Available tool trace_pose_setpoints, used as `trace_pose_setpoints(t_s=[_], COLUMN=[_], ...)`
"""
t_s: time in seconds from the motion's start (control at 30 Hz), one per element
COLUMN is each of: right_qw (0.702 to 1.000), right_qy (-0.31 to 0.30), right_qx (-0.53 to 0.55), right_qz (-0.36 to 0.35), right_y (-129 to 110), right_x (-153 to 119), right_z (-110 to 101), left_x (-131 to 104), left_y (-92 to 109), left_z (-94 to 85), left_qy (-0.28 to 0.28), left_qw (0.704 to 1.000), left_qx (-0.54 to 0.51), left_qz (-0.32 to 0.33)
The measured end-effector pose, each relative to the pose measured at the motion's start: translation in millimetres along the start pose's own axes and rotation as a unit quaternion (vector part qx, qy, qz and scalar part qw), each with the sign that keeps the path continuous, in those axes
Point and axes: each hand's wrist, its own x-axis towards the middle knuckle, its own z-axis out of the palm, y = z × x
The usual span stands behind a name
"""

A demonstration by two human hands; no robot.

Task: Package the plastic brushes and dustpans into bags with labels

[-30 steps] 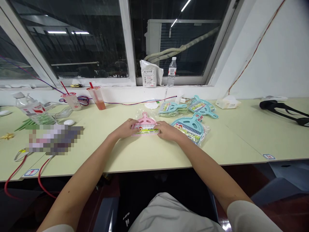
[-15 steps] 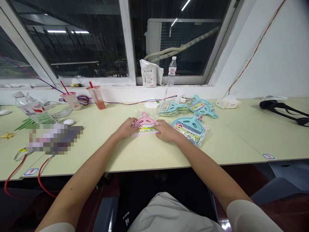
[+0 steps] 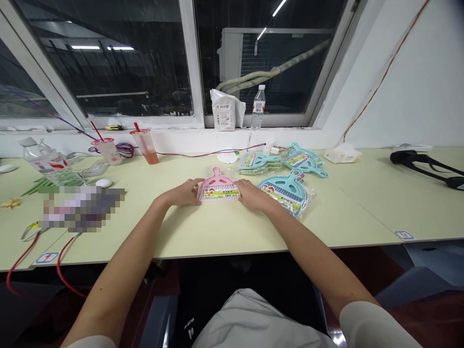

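A pink dustpan and brush set (image 3: pixel 219 181) lies flat on the table with its handle pointing away from me and a printed label across its front. My left hand (image 3: pixel 184 192) holds its left edge, thumb near the front corner and fingers bent along the side. At the right edge, my right hand (image 3: pixel 250 194) grips the set with its fingers curled. Close to my right hand lies a blue dustpan and brush set (image 3: pixel 286 189) in clear plastic wrap. Farther back are more wrapped sets (image 3: pixel 255 162) and another blue set (image 3: pixel 304 159).
Two cups with red straws (image 3: pixel 147 147) stand at the back left, near a large plastic bottle (image 3: pixel 45 162). A water bottle (image 3: pixel 257 108) and a white package (image 3: pixel 225 111) are on the windowsill. A tissue pack (image 3: pixel 342 153) and a black strapped device (image 3: pixel 427 166) lie right.
My left hand has slid outward and toward me along the set's left edge, and my right hand has drawn slightly right. More of the label shows now.
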Motion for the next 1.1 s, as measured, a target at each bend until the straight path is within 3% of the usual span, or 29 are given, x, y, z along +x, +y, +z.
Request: trace_pose_setpoints(t_s=[0.17, 0.37, 0.5, 0.67, 0.93, 1.1], right_qw=[0.999, 0.994, 0.988, 0.982, 0.977, 0.980], right_qy=[0.007, 0.033, 0.039, 0.042, 0.087, 0.073], right_qx=[-0.032, -0.059, -0.056, -0.057, -0.087, -0.065], right_qz=[0.021, 0.081, 0.136, 0.174, 0.174, 0.176], right_y=[-5, -14, -20, -18, -14, -15], right_x=[-2, 7, 22, 34, 40, 41], right_z=[-1, 0, 1, 6, 14, 13], left_x=[0, 13, 24, 31, 40, 38], left_y=[3, -6, -8, 0, 2, 2], left_z=[-1.9, 6.3, 17.6, 25.3, 31.6, 30.8], left_qy=[-0.005, 0.106, 0.137, 0.174, 0.225, 0.220], left_qw=[0.998, 0.980, 0.967, 0.966, 0.959, 0.959], left_qx=[-0.065, -0.119, -0.140, -0.102, -0.031, 0.002], left_qz=[-0.009, -0.117, -0.165, -0.164, -0.171, -0.181])
